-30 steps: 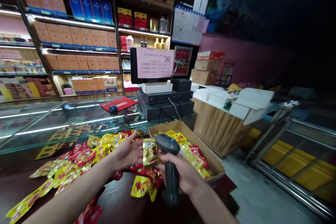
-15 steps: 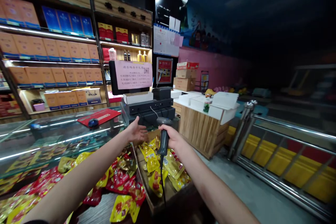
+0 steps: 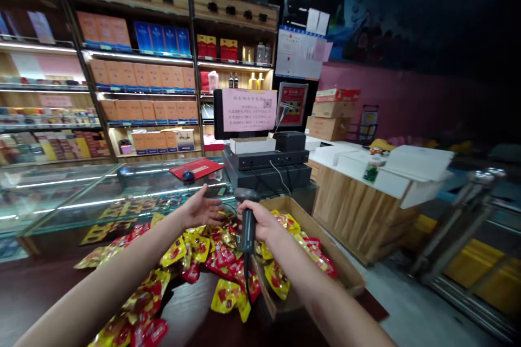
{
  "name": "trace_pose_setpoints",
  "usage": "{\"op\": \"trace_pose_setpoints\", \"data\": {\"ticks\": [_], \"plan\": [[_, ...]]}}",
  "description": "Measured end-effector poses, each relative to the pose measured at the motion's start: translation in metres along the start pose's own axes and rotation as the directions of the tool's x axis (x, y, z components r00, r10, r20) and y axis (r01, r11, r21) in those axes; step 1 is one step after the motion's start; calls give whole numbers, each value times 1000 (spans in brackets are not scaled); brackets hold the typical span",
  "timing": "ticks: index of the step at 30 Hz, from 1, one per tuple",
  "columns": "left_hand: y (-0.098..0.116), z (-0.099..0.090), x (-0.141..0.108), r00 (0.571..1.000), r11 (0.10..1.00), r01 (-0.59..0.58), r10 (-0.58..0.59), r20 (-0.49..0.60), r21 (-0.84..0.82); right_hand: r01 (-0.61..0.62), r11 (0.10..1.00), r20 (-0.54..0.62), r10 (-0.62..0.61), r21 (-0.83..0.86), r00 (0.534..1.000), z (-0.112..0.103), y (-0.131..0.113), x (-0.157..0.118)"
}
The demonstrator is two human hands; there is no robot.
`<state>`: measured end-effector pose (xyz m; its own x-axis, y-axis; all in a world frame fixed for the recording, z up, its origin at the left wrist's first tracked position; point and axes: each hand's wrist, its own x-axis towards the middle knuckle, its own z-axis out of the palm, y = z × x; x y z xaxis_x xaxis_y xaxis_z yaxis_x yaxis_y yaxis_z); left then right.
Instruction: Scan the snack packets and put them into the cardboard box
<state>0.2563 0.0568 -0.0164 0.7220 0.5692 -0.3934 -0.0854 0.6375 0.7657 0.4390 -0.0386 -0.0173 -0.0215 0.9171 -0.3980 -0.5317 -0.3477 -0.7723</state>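
The right hand (image 3: pixel 258 222) grips a black handheld barcode scanner (image 3: pixel 247 222), its fingers curled closely around the handle with the scanner's head pointing up and forward. The scanner's cord (image 3: pixel 247 282) drops straight down over the packets. The left hand (image 3: pixel 199 209) is empty and held open just beside the scanner, palm turned up and fingers spread, above a heap of red-and-yellow foil snack packets (image 3: pixel 195 252).

The heap covers a dark wooden counter (image 3: pixel 40 287) below both forearms, and some packets lie under the left arm. To the right, more packets lie inside a shallow cardboard box (image 3: pixel 325 238), whose near wall stands between the right forearm and the shop floor (image 3: pixel 407 303).

Beyond the hands, a glass display case (image 3: pixel 101 195) stands between the person and the far items, with small goods visible under its top. On the glass lie a red mat (image 3: pixel 199 168) and a computer mouse (image 3: pixel 188 175). A stack of black register equipment (image 3: pixel 264 168) sits past the case, topped by a white box (image 3: pixel 252 145), with a pink notice (image 3: pixel 249 110) behind it. To the right stands a wooden counter (image 3: pixel 358 211) topped with white boxes, then a metal railing (image 3: pixel 459 227). Shelves of boxed goods (image 3: pixel 142 65) line the far wall.
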Motion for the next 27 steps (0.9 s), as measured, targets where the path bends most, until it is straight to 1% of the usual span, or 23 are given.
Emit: {"op": "trace_pose_setpoints", "data": {"ticks": [3, 6, 9, 11, 15, 18, 21, 25, 26, 27], "plan": [[-13, -20, -30, 999, 997, -33, 31, -28, -73, -83, 996, 3, 83, -20, 997, 23, 27, 7], [-31, -37, -53, 993, 986, -105, 96, -75, -126, -147, 989, -20, 147, -22, 989, 39, 55, 14], [-53, -50, -68, 975, 969, -185, 160, -153, -167, -150, 989, -79, 150, 4, 986, 46, 82, 23], [-67, -57, -73, 954, 956, -232, 189, -231, -177, -108, 994, -118, 110, 23, 987, 46, 97, 29], [-91, -65, -75, 882, 944, -315, 254, -396, -95, -14, 999, -166, 20, 38, 986, 41, 121, 44], [-105, -66, -71, 842, 945, -325, 279, -463, -21, 13, 999, -173, -4, 52, 985, 37, 134, 53], [-119, -65, -65, 798, 949, -306, 298, -524, 73, 13, 998, -150, -2, 67, 989, 34, 146, 57], [-139, -60, -58, 721, 944, -228, 327, -611, 237, -37, 998, -83, 40, 46, 996, 30, 160, 54], [-143, -58, -57, 724, 942, -215, 330, -605, 256, -48, 998, -73, 50, 37, 996, 30, 163, 53], [-148, -57, -55, 749, 943, -208, 325, -578, 260, -56, 998, -69, 58, 31, 996, 29, 166, 51]]}}
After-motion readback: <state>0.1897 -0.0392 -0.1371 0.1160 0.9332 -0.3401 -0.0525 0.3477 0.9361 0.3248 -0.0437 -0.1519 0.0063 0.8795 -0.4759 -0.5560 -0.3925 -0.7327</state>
